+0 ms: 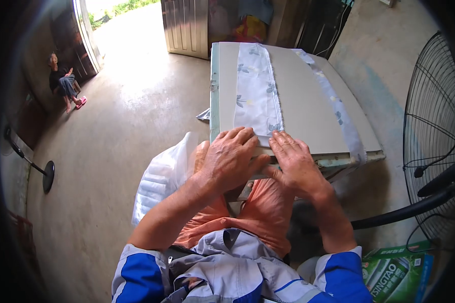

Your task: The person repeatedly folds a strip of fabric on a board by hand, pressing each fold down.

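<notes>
A white fabric strip point(258, 91) with grey leaf prints runs lengthwise over a pale board-topped table point(301, 91). Its right edge looks frayed, and a narrow fold lies across its near end. My left hand point(231, 155) bends its fingers over the near left corner of the strip. On the near right corner rest the fingertips of my right hand point(296, 164). Both thumbs point inward, lower down by the table's front edge, and the hands grip the folded end between them. What lies under the fingers is hidden.
A second printed strip point(333, 101) drapes along the table's right side. Left of my knees hangs a clear plastic bag point(159, 177) with white contents. A large fan point(435, 136) stands right, above a green Tsingtao carton point(394, 278). A person point(64, 81) sits far left.
</notes>
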Available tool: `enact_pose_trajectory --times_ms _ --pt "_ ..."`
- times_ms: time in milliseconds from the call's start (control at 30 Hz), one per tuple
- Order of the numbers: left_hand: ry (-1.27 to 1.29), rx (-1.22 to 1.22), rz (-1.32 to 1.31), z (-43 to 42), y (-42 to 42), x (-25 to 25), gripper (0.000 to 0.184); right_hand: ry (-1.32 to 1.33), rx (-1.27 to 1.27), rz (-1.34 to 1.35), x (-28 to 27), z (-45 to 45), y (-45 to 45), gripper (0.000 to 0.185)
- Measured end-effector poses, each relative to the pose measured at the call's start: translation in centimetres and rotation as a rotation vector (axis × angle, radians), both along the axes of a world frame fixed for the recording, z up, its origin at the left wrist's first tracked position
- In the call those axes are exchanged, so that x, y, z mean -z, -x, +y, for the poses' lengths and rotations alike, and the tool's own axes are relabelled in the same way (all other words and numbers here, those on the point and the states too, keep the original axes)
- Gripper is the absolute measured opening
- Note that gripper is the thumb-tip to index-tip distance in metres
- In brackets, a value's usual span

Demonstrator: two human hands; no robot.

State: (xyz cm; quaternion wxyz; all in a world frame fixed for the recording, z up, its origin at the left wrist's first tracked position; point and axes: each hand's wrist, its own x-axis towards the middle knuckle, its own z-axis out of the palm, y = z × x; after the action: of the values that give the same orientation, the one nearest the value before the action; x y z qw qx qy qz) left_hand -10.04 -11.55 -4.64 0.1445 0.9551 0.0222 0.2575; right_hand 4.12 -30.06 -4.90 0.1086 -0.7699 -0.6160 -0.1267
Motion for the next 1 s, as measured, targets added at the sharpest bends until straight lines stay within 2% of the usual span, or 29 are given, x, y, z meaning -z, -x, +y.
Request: enact_pose_trajectory --times_ms 133,167,467,667,767,1000 --pt "-0.029 0.027 -0.069 0.9 -1.0 0.0 0.036 -0.025 -0.053 0.14 -2.3 0.2 -1.3 0.05" --pt "-0.04 0.036 -0.128 1.2 -1.3 0.4 0.033 -0.085 -0.077 0.091 -2.4 0.5 -1.5 0.037" --pt "-0.041 0.037 -0.123 1.7 -1.2 0.4 0.029 -0.139 -0.118 0.121 -2.7 0.9 -2.2 0.026" --pt "-0.041 0.047 -0.101 1.9 -1.2 -0.2 0.028 -0.133 -0.124 -0.039 -2.8 1.7 -2.1 0.016" --pt "-0.053 0.062 -0.112 2.1 -1.4 0.0 0.029 -0.213 -0.135 -0.112 -2.2 2.0 -2.2 0.013" --pt "-0.093 0.077 -0.2 3.0 -1.9 0.2 0.017 -0.333 -0.116 -0.06 -1.9 1.7 -2.1 0.016"
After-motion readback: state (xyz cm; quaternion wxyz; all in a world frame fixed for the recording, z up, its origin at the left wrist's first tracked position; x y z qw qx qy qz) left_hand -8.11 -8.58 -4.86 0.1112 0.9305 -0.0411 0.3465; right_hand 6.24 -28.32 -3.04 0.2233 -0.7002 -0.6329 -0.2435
